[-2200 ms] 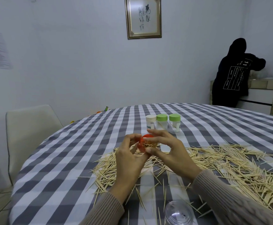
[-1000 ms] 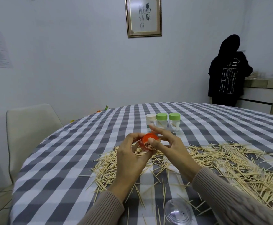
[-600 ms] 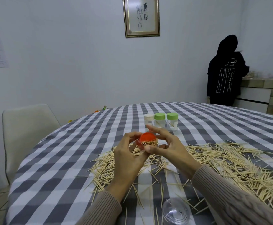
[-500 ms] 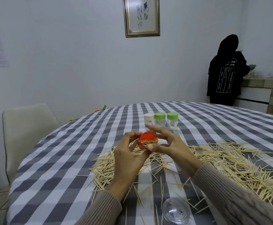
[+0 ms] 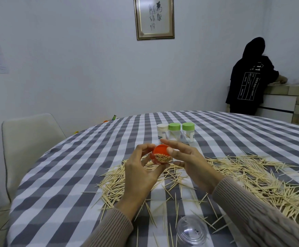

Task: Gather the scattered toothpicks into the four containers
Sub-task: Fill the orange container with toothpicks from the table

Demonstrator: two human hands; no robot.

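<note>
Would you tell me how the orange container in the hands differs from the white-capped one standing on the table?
The orange container is held tilted above the table by the left hand, while the white-capped container stands upright on the tablecloth. The orange one is open, its toothpicks showing; the white-capped one is closed. Both are small round containers.

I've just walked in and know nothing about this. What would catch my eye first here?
Probably the orange container, held up in the middle of the view by the left hand and packed with toothpicks, while the right hand touches its rim. Below it, loose toothpicks sprawl across the checked tablecloth, thickest to the right. Behind the hands, three capped containers stand in a row.
</note>
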